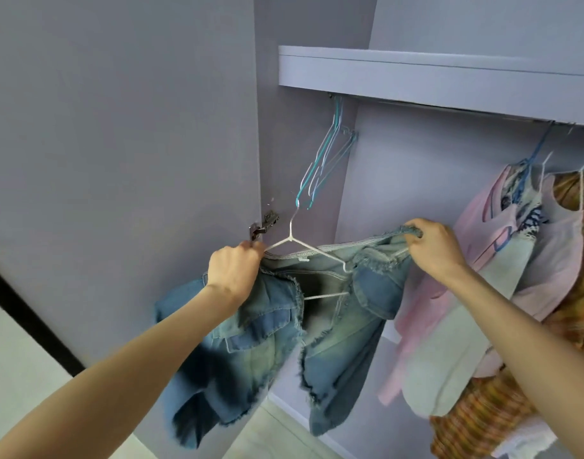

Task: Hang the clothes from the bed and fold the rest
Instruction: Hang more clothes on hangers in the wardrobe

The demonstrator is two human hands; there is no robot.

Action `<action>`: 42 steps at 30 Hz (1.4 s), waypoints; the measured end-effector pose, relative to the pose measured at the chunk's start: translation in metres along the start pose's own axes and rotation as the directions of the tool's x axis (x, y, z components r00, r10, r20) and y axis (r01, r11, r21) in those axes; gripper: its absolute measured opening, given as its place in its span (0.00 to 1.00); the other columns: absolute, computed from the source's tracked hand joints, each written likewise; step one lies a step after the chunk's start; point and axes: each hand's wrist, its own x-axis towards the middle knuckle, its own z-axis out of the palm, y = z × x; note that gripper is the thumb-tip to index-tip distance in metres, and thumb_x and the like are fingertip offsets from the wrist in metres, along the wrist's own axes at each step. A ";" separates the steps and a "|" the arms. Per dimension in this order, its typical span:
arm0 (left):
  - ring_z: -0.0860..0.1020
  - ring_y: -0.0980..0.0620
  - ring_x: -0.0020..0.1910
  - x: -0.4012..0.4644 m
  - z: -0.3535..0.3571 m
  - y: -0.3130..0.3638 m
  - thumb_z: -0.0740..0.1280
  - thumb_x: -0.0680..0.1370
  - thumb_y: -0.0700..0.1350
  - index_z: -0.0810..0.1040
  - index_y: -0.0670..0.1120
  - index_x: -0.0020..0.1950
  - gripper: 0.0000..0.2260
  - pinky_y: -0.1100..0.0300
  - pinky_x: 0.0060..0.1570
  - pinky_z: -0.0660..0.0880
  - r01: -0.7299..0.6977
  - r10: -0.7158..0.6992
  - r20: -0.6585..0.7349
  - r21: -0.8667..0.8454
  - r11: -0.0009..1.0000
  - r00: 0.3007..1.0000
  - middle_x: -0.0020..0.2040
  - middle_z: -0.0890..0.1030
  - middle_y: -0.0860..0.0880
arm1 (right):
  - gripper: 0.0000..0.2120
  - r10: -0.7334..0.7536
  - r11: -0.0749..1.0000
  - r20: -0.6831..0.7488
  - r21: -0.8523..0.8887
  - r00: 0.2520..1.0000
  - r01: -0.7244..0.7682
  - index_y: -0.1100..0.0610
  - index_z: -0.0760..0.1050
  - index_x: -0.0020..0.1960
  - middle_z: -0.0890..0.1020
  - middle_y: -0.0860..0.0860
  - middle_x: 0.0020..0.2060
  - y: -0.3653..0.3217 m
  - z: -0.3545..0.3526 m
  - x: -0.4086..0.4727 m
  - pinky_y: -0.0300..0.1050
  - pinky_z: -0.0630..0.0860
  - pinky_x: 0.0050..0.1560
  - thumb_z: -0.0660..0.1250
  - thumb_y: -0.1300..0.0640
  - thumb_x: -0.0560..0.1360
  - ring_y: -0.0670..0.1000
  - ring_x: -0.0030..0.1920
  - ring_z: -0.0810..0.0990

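Observation:
A faded blue denim jacket (333, 326) with frayed edges hangs between my hands in front of the open wardrobe. A white wire hanger (297, 246) sits inside its collar, hook pointing up. My left hand (234, 273) grips the jacket's left shoulder together with the hanger's left end. My right hand (436, 246) pinches the frayed right shoulder and pulls it over the hanger's right end. The hanger's lower bar shows through the jacket's opening.
Several empty blue and white hangers (327, 160) hang on the rail under the wardrobe shelf (433, 74). Pink, pale and orange garments (516, 276) hang at the right. The open wardrobe door (118, 160) stands at the left, its hinge (264, 223) near my left hand.

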 end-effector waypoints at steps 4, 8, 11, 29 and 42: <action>0.79 0.39 0.45 0.016 -0.003 -0.004 0.57 0.81 0.40 0.71 0.47 0.62 0.11 0.56 0.36 0.66 0.047 -0.050 -0.020 -0.117 0.992 0.999 0.50 0.80 0.46 | 0.10 -0.070 0.997 0.259 0.042 0.963 0.061 0.61 0.78 0.56 0.81 0.55 0.49 0.014 -0.011 0.002 0.42 0.70 0.49 0.65 0.63 0.75 0.55 0.50 0.79; 0.77 0.37 0.45 0.017 -0.001 -0.011 0.56 0.82 0.50 0.75 0.49 0.60 0.12 0.55 0.38 0.66 0.106 -0.173 -0.132 -0.407 0.907 0.976 0.51 0.81 0.45 | 0.09 -0.021 1.000 0.774 0.009 0.633 0.022 0.56 0.72 0.37 0.76 0.50 0.32 0.023 0.023 -0.040 0.37 0.68 0.31 0.65 0.59 0.76 0.49 0.33 0.74; 0.78 0.37 0.46 0.011 0.004 -0.010 0.57 0.81 0.51 0.75 0.49 0.61 0.13 0.53 0.40 0.70 0.029 -0.126 -0.178 -0.468 0.883 0.976 0.52 0.81 0.47 | 0.09 0.015 0.999 0.916 0.002 0.400 -0.041 0.56 0.77 0.54 0.80 0.50 0.39 0.026 0.039 -0.061 0.35 0.73 0.36 0.64 0.52 0.77 0.46 0.35 0.78; 0.69 0.58 0.24 0.000 -0.016 -0.011 0.65 0.76 0.50 0.78 0.40 0.57 0.16 0.71 0.29 0.64 -0.151 -0.054 -0.217 -0.818 0.554 0.975 0.23 0.67 0.53 | 0.15 -0.481 0.860 0.203 0.295 0.853 0.415 0.51 0.71 0.63 0.77 0.46 0.55 -0.062 0.025 -0.010 0.40 0.67 0.55 0.62 0.50 0.77 0.48 0.56 0.75; 0.70 0.48 0.59 -0.022 -0.009 -0.016 0.67 0.70 0.64 0.68 0.50 0.68 0.32 0.51 0.59 0.63 -0.126 -0.045 -0.268 -0.584 0.802 0.962 0.61 0.72 0.50 | 0.17 -0.252 0.816 0.114 0.558 0.961 0.148 0.54 0.70 0.35 0.72 0.47 0.29 -0.069 0.032 -0.008 0.35 0.66 0.35 0.55 0.67 0.79 0.40 0.29 0.70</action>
